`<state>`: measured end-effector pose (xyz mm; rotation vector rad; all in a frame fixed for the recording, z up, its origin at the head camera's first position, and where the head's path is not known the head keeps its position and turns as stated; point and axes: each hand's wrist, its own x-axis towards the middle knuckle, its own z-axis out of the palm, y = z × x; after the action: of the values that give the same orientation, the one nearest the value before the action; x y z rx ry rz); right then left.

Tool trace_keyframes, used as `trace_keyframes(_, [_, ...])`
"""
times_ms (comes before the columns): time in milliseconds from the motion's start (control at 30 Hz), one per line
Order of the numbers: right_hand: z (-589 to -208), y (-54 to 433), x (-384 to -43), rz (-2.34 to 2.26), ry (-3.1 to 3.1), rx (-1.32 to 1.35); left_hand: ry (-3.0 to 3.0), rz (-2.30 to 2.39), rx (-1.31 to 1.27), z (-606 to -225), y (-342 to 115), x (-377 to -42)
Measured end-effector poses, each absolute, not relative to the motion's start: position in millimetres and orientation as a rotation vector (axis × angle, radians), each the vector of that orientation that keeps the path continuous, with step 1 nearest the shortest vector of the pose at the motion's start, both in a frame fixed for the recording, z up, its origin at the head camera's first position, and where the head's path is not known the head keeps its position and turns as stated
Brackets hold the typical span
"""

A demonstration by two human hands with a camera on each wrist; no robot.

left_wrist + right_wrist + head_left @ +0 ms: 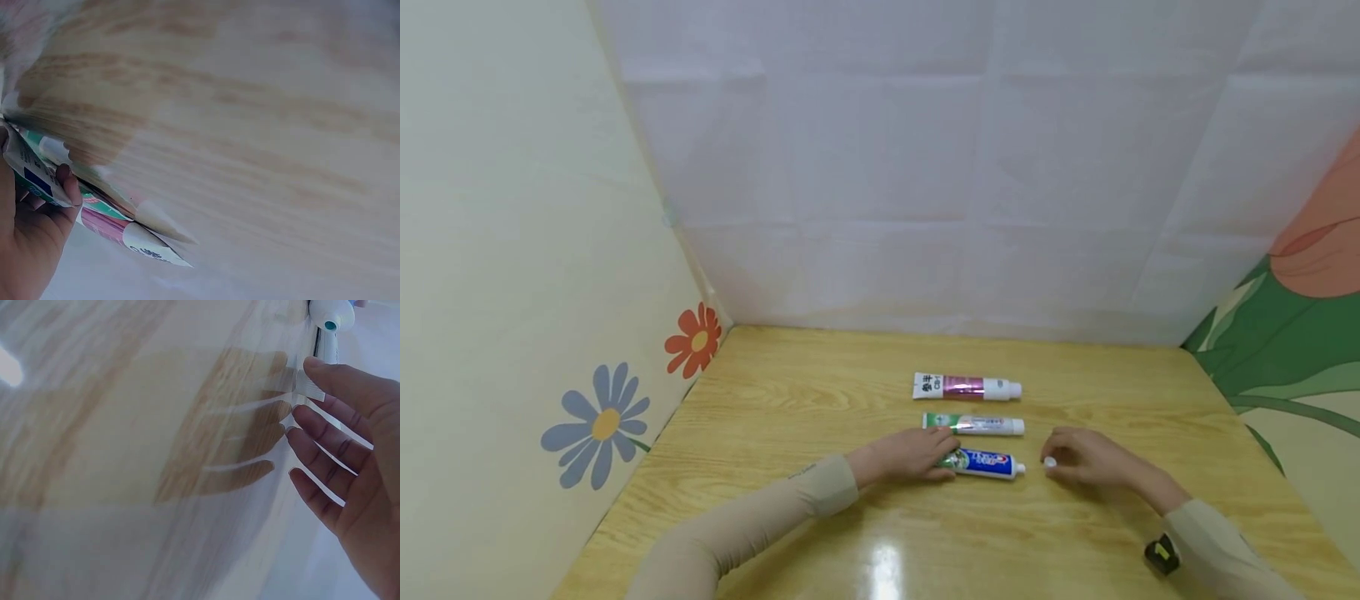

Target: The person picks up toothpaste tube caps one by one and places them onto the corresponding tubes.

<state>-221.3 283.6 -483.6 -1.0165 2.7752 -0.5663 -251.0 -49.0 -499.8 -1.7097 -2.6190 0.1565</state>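
I have the blue tube [988,463] lying on the surface [805,379], long axis roughly parallel to its far edge, bare nozzle [1020,469] toward the right edge. My left grip [917,452] clasps the tube's other end; my right grip [1093,460], nearer the nozzle, pinches the cap [1050,462] just beyond it, apart.

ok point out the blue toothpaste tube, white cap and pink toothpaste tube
blue toothpaste tube [988,463], head view, blue label
white cap [310,387], right wrist view, its side
pink toothpaste tube [964,388], head view, pink band
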Motion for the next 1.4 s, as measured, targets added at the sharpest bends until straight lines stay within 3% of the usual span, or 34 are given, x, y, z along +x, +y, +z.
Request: trace_keyframes(1400, [-467,284,-225,-0.707,2.788,-0.934,-2.696,-0.055,-1.619,-488,-61,-260])
